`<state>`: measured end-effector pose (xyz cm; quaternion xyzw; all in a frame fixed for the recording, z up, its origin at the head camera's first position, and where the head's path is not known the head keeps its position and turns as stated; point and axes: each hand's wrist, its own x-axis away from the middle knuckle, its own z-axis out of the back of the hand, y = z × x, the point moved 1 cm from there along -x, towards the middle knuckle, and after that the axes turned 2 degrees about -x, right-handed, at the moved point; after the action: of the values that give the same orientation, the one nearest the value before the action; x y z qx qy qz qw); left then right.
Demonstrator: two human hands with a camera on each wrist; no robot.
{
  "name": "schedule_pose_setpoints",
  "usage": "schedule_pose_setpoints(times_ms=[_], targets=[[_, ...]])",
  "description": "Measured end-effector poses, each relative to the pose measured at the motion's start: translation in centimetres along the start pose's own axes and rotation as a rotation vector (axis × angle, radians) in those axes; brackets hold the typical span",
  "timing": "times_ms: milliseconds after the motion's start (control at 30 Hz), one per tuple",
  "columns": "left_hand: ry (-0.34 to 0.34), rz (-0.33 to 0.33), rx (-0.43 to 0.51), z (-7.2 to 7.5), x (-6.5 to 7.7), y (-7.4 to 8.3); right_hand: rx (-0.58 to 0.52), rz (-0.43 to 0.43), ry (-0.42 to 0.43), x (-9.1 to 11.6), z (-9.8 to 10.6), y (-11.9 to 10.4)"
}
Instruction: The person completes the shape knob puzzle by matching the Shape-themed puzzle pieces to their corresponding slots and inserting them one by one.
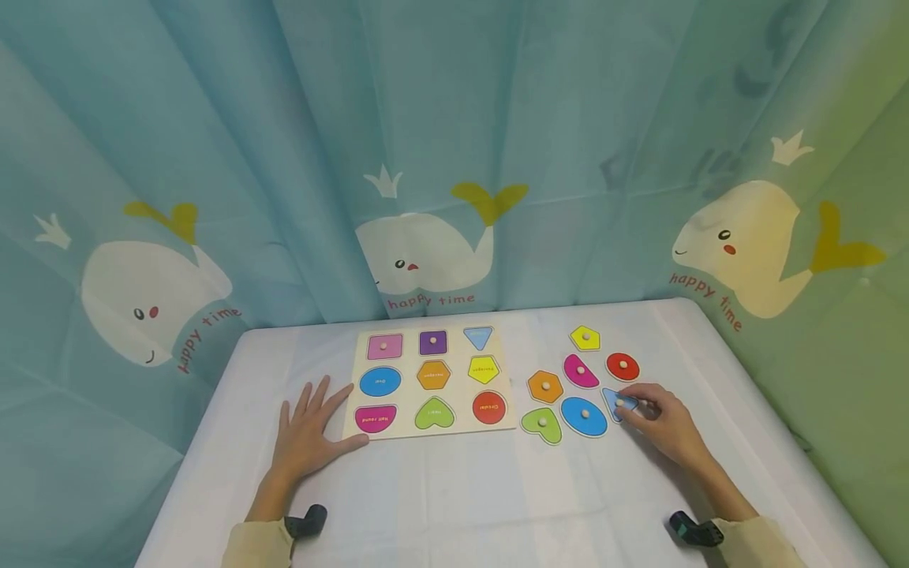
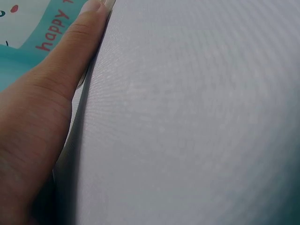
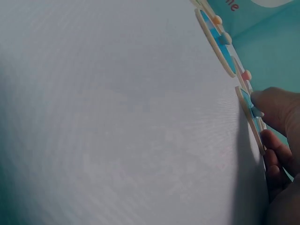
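Note:
My left hand (image 1: 307,438) lies with fingers spread on the table, its thumb and index fingertip at the left edge of a puzzle board (image 1: 405,430). In the left wrist view its thumb (image 2: 70,56) is stretched out straight. At the right, my right hand (image 1: 663,422) has thumb and index finger around the knob of a light-blue triangle puzzle piece (image 1: 609,400). The right wrist view shows that piece (image 3: 247,104) low at the tabletop, fingertips right at its knob. Beside it lie a blue oval piece (image 1: 584,426) and a red circle piece (image 1: 630,367).
Other knobbed pieces lie near: a green heart (image 1: 550,432), orange hexagon (image 1: 537,388), magenta half round (image 1: 588,377) and yellow pentagon (image 1: 578,339). Pink (image 1: 394,339) and purple (image 1: 426,347) knobbed pieces sit in the board's back row. A whale-print curtain (image 1: 568,237) hangs behind the table (image 1: 461,505).

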<state>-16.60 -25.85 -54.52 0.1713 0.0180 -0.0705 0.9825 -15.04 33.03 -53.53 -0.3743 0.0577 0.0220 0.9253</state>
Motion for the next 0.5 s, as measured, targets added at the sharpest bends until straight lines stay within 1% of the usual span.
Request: schedule_pose_setpoints(times_ms=[200,367,500], targets=[[0.008,-0.001,-0.008,-0.18,-0.07,-0.13,0.037,0.019,0.044,0.10,-0.32,-0.27],[0.011,0.002,-0.008,-0.25,-0.09,-0.15,0.053,0.014,0.053,0.11,-0.32,-0.30],[0.007,0.006,-0.010,-0.20,-0.06,-0.10,0.043,0.007,0.055,0.09,-0.47,-0.24]])
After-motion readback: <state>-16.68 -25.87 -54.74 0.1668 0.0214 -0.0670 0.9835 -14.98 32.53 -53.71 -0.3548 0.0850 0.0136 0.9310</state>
